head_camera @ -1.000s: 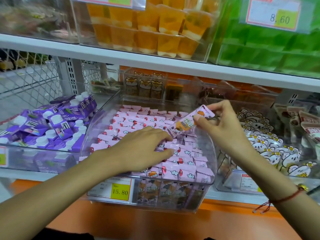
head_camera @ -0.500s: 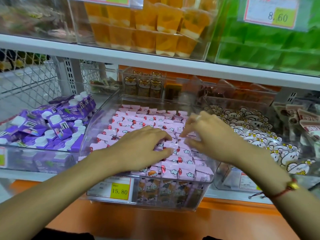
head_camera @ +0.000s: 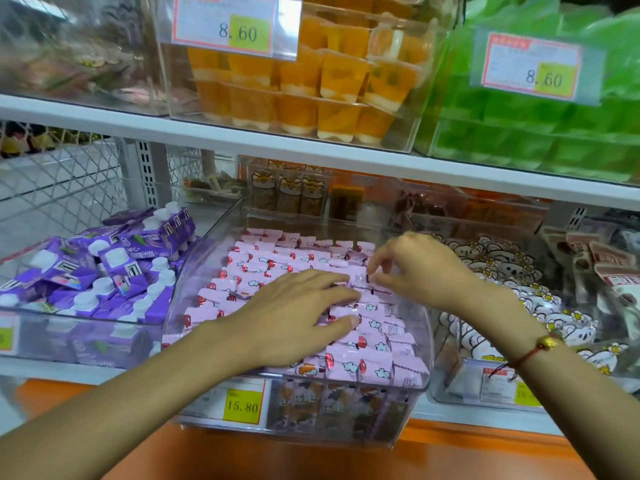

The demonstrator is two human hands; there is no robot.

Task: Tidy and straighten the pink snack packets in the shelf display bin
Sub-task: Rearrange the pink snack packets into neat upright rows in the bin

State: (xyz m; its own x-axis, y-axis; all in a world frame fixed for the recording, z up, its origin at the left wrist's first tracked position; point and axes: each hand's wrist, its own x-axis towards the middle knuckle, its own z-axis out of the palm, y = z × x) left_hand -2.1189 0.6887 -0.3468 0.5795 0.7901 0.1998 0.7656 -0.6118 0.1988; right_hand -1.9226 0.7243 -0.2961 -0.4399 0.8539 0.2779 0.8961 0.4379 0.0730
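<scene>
Clear plastic forms the display bin at the shelf front, and the pink snack packets are packed inside it in rows. The near rows are pressed flat by the left hand, its fingers straight and spread. Further in, a packet held up a second ago has been brought down into the rows, and one packet is pinched there by the fingertips of the right hand. That stray is judged nearly seated; the rows at the back look uneven.
</scene>
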